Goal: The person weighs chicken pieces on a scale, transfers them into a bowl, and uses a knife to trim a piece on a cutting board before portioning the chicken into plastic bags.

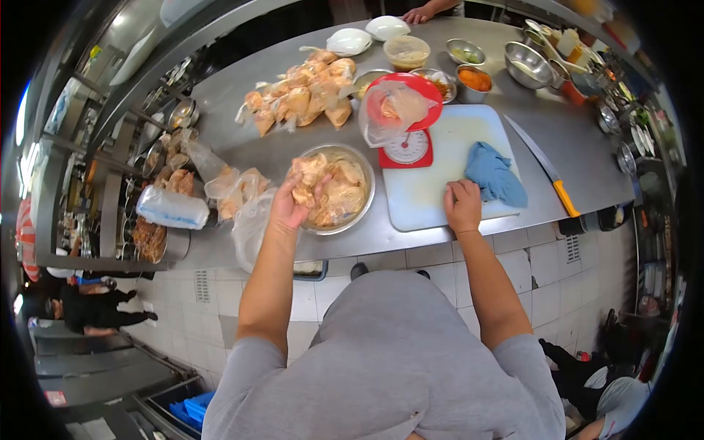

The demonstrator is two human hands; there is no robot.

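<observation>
My left hand (290,204) is closed around a piece of raw marinated meat (309,176), held above the left side of a steel bowl (369,192). More of the marinated meat (343,192) fills that bowl. My right hand (463,205) rests on the white cutting board (418,194), fingers loosely apart and holding nothing, just left of a crumpled blue cloth (496,174). Behind the board's left edge stands a red kitchen scale (405,149). On its red plate (429,92) lies an opened clear plastic bag (381,117) with some meat inside.
Several filled, tied bags of meat (301,95) lie behind the bowl. A long knife with a yellow handle (565,198) lies right of the board. A roll of plastic bags (172,207) sits at the left. Bowls of ingredients (473,79) and another person's hand (418,15) are at the back.
</observation>
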